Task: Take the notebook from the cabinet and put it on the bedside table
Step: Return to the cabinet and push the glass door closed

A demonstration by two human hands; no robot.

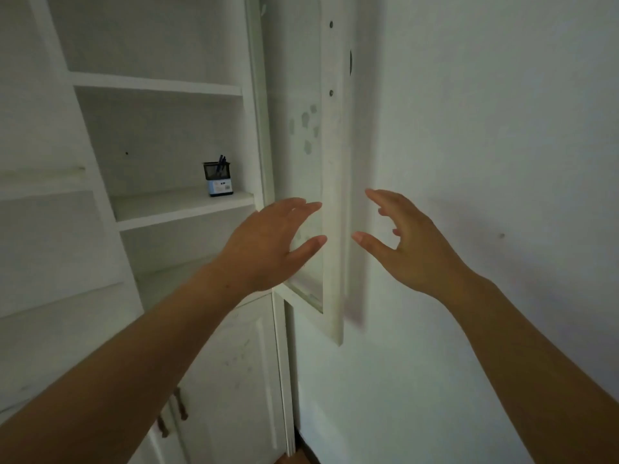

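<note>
A white cabinet (157, 85) with open shelves fills the left half of the view. Its glass door (331, 202) stands swung open, edge-on to me, in the middle. No notebook shows on the visible shelves. My left hand (268, 242) is raised in front of the door's left side, fingers spread and empty. My right hand (405, 239) is raised on the door's right side, fingers apart and empty. Neither hand touches the door. The bedside table is out of view.
A black mesh pen holder (217, 179) with pens stands on the middle shelf at its right end. Closed lower cabinet doors (234, 380) with dark handles sit below. A plain white wall (485, 162) fills the right side.
</note>
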